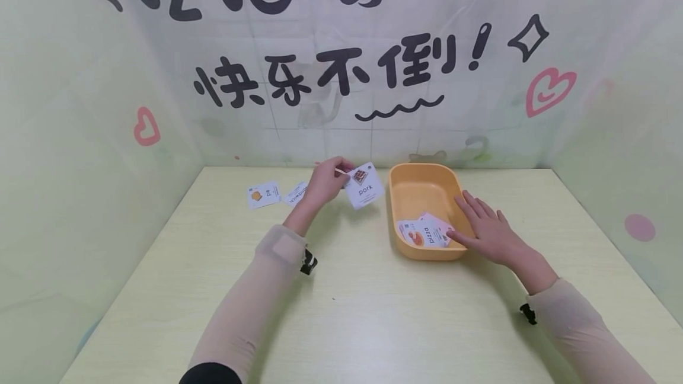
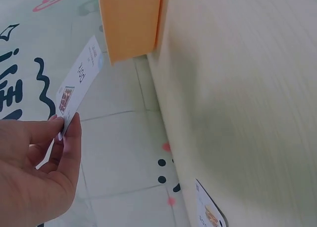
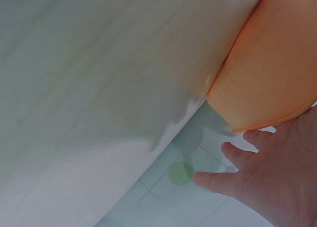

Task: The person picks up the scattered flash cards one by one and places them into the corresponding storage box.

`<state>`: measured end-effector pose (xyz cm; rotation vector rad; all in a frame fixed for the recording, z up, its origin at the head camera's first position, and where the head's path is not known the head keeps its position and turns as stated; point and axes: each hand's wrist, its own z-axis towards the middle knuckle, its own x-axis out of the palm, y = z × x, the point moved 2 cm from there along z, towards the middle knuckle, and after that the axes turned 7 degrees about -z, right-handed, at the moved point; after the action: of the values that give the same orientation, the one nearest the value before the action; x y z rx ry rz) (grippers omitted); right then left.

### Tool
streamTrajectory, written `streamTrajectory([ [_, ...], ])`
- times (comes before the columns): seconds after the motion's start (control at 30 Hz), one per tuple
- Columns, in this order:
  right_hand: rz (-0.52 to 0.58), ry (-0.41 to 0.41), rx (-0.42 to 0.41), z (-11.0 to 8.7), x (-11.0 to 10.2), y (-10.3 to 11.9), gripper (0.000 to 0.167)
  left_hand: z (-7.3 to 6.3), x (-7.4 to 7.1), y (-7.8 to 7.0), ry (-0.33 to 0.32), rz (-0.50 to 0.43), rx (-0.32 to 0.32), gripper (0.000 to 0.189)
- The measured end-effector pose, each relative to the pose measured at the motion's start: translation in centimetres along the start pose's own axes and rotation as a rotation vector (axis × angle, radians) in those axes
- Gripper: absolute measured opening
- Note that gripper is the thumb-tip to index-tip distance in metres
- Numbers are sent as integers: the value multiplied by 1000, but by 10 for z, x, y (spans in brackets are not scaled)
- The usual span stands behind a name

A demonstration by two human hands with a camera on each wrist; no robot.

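My left hand pinches a white card printed "pork" by its edge, between thumb and fingers, raised above the table. In the left wrist view the card tilts upward from the fingertips. To the right of it stands an orange plastic bin holding a few cards, the top one a pizza card. My right hand lies at the bin's right rim with its fingers spread and straight. From the right wrist, the hand appears against the bin's outer wall.
On the table, left of my left hand, lie a pie card and a sandwich card, the latter partly behind the wrist. A white printed curtain hangs along the table's far edge, with side curtains left and right.
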<state>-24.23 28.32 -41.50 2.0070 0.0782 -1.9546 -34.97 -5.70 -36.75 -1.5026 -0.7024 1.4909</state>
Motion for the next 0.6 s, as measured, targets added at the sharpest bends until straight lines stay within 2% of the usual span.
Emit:
streamTrajectory([
  [0.23,1,3,4,0,0,0,89,-3,9,-19,15,-70,41,28],
  [0.6,4,7,6,0,-1,1,90,-10,38,-39,93,-69,68,26],
])
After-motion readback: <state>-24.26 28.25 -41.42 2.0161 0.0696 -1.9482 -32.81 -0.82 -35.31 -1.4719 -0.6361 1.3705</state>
